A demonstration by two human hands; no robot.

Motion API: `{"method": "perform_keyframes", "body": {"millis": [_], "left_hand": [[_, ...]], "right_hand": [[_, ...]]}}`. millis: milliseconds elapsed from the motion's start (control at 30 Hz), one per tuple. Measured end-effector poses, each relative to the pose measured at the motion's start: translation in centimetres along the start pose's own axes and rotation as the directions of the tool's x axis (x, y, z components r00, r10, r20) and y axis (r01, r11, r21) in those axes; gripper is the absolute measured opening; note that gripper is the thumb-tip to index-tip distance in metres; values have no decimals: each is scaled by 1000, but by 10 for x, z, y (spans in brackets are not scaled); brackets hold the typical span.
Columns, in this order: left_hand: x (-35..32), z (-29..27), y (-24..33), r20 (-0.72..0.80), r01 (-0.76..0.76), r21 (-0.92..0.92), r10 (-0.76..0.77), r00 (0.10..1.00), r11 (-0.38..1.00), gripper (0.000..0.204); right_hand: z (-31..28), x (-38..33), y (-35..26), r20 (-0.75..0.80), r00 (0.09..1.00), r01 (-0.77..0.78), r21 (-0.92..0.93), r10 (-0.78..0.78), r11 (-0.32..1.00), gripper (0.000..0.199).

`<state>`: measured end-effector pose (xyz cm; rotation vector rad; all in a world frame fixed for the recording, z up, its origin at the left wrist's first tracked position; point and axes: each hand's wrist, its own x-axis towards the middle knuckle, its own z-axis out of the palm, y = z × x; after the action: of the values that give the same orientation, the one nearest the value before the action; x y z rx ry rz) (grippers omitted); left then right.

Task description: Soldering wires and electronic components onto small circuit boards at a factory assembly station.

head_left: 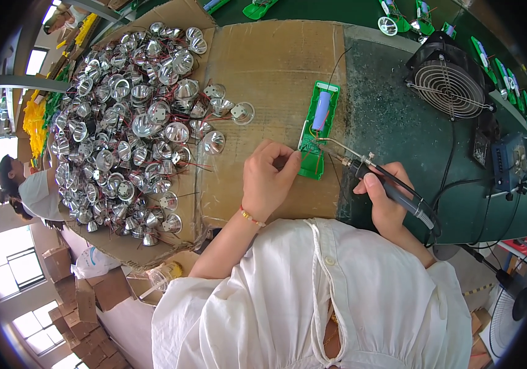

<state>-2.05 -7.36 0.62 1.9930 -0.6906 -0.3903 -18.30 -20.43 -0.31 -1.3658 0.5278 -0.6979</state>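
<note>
A green plastic casing (311, 167) lies lengthwise in front of me, with a blue-purple cylindrical battery (321, 111) and thin red wires inside. My left hand (269, 175) is closed in a pinch at the casing's near left edge; what its fingertips hold, if anything, is hidden. In my right hand (387, 195) is a soldering iron (397, 195) with a dark grey handle. A thin bent metal tube (344, 148) fixed to the iron reaches over the casing. The iron's tip points at the wires in the casing's near half.
Many shiny reflector lamp cups (146, 123) with red wires heap on cardboard (269, 61) at the left. A black fan with a wire grille (449, 89) and a blue power box (509, 161) stand right, cables trailing. More green casings (399, 17) lie beyond. Another person (37, 190) sits far left.
</note>
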Motion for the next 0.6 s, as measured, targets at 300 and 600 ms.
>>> {"method": "perform_keyframes", "body": {"millis": [300, 600], "left_hand": [[-1, 0, -1, -12, 12, 16, -12, 1000, 1000, 13], [1, -1, 1, -15, 7, 49, -6, 1000, 999, 14]], "right_hand": [[1, 1, 1, 36, 999, -17, -23, 18, 1000, 14], [0, 1, 2, 40, 999, -18, -39, 19, 999, 14]]}}
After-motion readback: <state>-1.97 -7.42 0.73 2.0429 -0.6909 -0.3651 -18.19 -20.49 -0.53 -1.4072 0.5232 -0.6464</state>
